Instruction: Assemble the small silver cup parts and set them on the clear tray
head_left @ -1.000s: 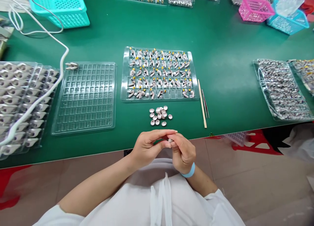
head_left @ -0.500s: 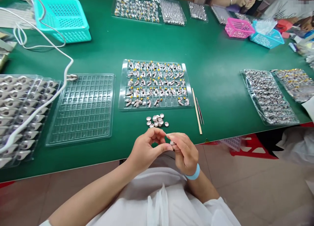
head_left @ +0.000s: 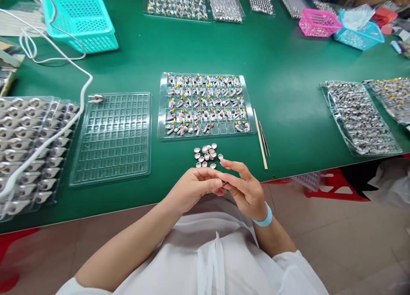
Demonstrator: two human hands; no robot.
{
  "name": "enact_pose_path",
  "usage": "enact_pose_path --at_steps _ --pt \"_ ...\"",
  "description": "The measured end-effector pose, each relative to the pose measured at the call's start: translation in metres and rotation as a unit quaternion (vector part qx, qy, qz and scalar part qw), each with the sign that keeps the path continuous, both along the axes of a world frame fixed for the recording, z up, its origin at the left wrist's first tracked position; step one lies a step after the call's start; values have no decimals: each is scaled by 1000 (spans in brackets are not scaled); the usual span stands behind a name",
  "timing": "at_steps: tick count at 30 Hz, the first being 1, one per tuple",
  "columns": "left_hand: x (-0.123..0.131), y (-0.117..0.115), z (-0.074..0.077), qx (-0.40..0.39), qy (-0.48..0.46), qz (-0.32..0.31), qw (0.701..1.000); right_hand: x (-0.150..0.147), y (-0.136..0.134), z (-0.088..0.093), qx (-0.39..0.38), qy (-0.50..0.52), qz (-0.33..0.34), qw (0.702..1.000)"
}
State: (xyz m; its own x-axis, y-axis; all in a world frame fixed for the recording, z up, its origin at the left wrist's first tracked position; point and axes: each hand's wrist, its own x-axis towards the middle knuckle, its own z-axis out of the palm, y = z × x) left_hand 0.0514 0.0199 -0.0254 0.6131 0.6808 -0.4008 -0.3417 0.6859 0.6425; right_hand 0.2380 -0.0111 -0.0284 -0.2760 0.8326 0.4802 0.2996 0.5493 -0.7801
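My left hand and my right hand meet at the near edge of the green table. Their fingertips pinch together around a tiny part that the fingers almost hide. My right hand has its upper fingers stretched out above the pinch and wears a light blue wristband. Just beyond my hands lies a small heap of round silvery caps. Behind it is a clear tray filled with small pinkish earpiece parts.
An empty clear grid tray lies to the left, with stacked trays of grey parts and a white cable beside it. A wooden stick and tweezers lie right of the heap. Trays of metal parts sit right; baskets stand at the back.
My hands have sunk slightly toward the table edge and my right fingers have spread out above the pinch. The view tilted back down a little.
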Motion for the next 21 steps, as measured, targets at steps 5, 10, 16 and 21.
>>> enact_pose_path --at_steps 5,10,16,21 --pt "-1 0 1 12 25 10 1000 0 -1 4 -70 46 29 996" --pt "-1 -1 0 48 37 30 998 -2 0 5 -111 68 37 991" --pt "-1 -6 -4 70 62 81 992 -8 -3 0 -146 128 -9 981" --pt "-1 -11 2 189 100 135 967 -12 -9 -4 -205 182 -49 961"
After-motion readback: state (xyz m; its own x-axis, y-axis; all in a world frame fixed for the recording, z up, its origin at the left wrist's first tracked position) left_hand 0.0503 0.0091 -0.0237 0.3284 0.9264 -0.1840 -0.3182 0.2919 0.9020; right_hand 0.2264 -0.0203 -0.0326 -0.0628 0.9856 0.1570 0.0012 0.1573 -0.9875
